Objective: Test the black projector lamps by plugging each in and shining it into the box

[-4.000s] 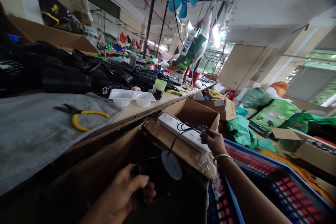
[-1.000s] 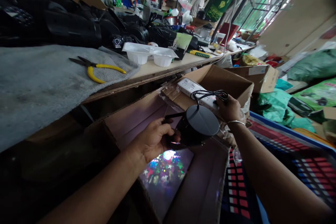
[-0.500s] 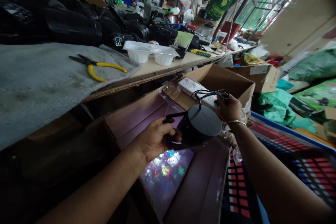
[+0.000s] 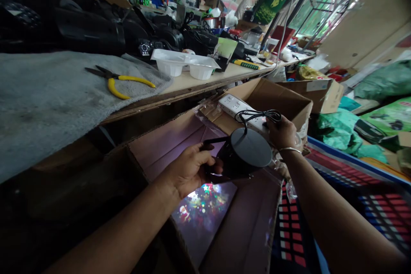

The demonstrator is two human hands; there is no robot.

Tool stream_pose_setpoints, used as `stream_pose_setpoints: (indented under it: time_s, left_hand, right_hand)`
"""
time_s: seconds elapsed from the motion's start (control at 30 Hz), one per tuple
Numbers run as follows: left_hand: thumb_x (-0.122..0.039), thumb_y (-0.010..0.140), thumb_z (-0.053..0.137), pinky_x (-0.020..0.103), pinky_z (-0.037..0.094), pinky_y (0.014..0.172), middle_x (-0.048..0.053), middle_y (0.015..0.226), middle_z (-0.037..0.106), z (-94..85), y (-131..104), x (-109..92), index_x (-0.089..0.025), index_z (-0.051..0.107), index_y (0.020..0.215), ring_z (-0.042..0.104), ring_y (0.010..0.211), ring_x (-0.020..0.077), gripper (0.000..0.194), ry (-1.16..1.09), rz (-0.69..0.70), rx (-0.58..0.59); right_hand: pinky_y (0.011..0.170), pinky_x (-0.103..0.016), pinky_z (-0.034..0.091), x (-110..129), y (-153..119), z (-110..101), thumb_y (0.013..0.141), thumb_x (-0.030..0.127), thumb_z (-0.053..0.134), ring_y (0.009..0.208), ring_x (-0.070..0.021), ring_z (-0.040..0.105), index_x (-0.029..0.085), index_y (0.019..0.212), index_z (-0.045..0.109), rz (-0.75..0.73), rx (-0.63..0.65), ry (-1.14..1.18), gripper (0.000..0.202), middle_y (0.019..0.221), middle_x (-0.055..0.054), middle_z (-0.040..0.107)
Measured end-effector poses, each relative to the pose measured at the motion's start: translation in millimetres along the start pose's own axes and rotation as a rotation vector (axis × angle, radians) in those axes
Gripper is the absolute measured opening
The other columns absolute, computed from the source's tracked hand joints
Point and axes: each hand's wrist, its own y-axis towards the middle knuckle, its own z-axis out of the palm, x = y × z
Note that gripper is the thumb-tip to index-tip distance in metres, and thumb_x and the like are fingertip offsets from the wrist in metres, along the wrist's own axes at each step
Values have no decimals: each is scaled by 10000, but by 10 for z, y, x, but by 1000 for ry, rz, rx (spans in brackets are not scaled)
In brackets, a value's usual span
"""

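A black round projector light (image 4: 251, 147) is held by its bracket in my left hand (image 4: 189, 169), fingers closed. It hangs over an open cardboard box (image 4: 253, 218), and a pattern of coloured light (image 4: 205, 205) with a small Santa figure shows inside the box. From the lamp's back a bundled black cord (image 4: 253, 114) runs toward my right hand (image 4: 283, 132). That hand is closed at the right end of a white power strip (image 4: 228, 102), gripping a black plug at a socket. The fingers partly hide the plug.
Yellow-handled pliers (image 4: 118, 83) lie on a grey cloth (image 4: 64, 94) on the bench. White plastic cups (image 4: 201, 68) stand nearby, with black devices behind. Another box (image 4: 282, 94) sits beyond the strip. A red and blue basket (image 4: 295, 227) is at right. Someone (image 4: 242, 8) is in the background.
The projected pattern inside the box has changed, and a Santa figure now appears at its left. Both my hands and the projector light stay almost where they were. The distant person has shifted slightly.
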Motion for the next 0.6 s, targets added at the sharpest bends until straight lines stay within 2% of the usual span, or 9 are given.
stream_pose_setpoints:
  time_s: [0.17, 0.33, 0.47, 0.6]
  left_hand:
    - [34, 602, 439, 198, 448, 484, 29, 549, 581, 12, -21, -14, -126, 435, 988, 512, 468, 102, 418, 21, 17, 24]
    - [22, 585, 437, 314, 512, 529, 13, 535, 569, -5, -14, -1, -125, 454, 999, 496, 470, 112, 439, 24, 13, 19]
    - [29, 566, 456, 251, 483, 499, 24, 545, 566, -15, 5, 9, -124, 469, 924, 506, 465, 109, 390, 1, 23, 21]
    - [44, 567, 450, 186, 432, 476, 27, 547, 568, -14, 8, 4, -120, 473, 910, 513, 466, 99, 381, -11, 37, 31]
  right_hand:
    - [638, -308, 404, -14, 4, 6, 749, 381, 523, 760, -251, 610, 160, 844, 633, -3, 10, 2, 265, 801, -123, 678]
    - [624, -310, 405, 1, 5, 6, 745, 384, 517, 730, -240, 600, 172, 811, 633, -7, -4, -2, 250, 766, -105, 671]
    - [597, -302, 406, 10, 3, -9, 699, 382, 556, 662, -217, 584, 170, 758, 635, 1, -12, 31, 233, 676, -67, 642]
    - [603, -290, 423, -15, 4, -13, 680, 381, 583, 646, -191, 578, 170, 762, 643, 23, 7, 112, 234, 670, -48, 641]
